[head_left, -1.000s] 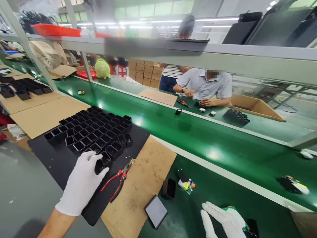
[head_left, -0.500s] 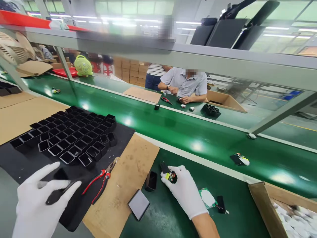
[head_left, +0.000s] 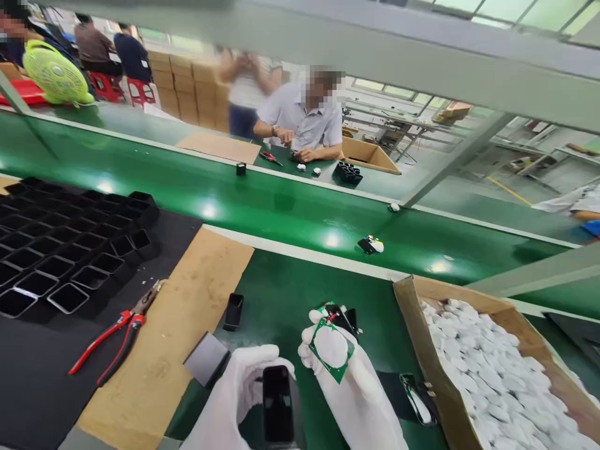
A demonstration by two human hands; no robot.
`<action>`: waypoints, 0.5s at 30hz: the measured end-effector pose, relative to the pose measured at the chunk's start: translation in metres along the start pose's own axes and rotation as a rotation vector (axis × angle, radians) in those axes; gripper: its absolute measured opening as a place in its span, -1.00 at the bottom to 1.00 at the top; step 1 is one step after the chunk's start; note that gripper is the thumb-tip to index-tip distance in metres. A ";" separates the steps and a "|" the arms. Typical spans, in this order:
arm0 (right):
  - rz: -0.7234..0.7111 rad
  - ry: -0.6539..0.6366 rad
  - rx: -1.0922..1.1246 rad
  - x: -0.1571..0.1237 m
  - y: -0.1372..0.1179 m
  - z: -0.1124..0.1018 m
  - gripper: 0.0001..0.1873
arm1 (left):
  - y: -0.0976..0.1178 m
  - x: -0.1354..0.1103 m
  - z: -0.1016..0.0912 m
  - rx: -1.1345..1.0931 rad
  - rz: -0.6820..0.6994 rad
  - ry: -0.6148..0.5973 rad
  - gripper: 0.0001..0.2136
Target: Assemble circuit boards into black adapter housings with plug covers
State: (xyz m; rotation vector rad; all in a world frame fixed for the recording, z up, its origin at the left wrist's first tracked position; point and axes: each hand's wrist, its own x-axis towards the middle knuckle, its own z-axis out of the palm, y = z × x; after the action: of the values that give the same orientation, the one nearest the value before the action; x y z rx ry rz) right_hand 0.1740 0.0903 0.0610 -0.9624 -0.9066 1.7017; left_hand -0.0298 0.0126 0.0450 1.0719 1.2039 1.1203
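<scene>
My left hand [head_left: 239, 400], white-gloved, is closed around a black open-topped rectangular case [head_left: 278, 409], low in the middle of the view. To its right, my gloved right hand [head_left: 360, 394] grips a green circuit board [head_left: 341, 374] bearing a round white disc [head_left: 332, 347]. Behind the board, red wires and a black part [head_left: 347, 320] show; whether that part is held too I cannot tell. Another small black case [head_left: 233, 311] stands on the green table ahead of my left hand. Close to my left wrist sits a grey-topped square block [head_left: 206, 359].
Red-handled pliers [head_left: 124, 331] rest across black sheet and brown cardboard [head_left: 187, 319]. Several black cases [head_left: 70, 294] fill the left. An open carton [head_left: 419, 350] of white pieces stands right. Beyond the green belt [head_left: 285, 203], a co-worker [head_left: 304, 119] sits.
The view has swung right. My left hand has come from the far left to beside my right hand. My right hand now holds the disc-bearing board that lay on the table.
</scene>
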 end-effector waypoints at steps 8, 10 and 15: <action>-0.161 0.106 -0.417 -0.061 0.000 -0.053 -0.23 | -0.005 0.007 0.011 0.437 0.150 0.020 -0.31; -0.204 0.094 -0.410 -0.060 -0.007 -0.048 -0.28 | -0.009 0.007 0.008 0.453 0.226 0.019 -0.31; -0.301 -0.016 -0.491 -0.046 -0.032 -0.023 -0.79 | 0.001 0.007 0.011 0.470 0.372 0.023 -0.29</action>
State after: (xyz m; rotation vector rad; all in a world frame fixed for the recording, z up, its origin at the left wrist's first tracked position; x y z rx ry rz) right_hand 0.2172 0.0583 0.0892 -1.0618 -1.4424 1.2555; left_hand -0.0183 0.0197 0.0457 1.6978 1.3581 1.1550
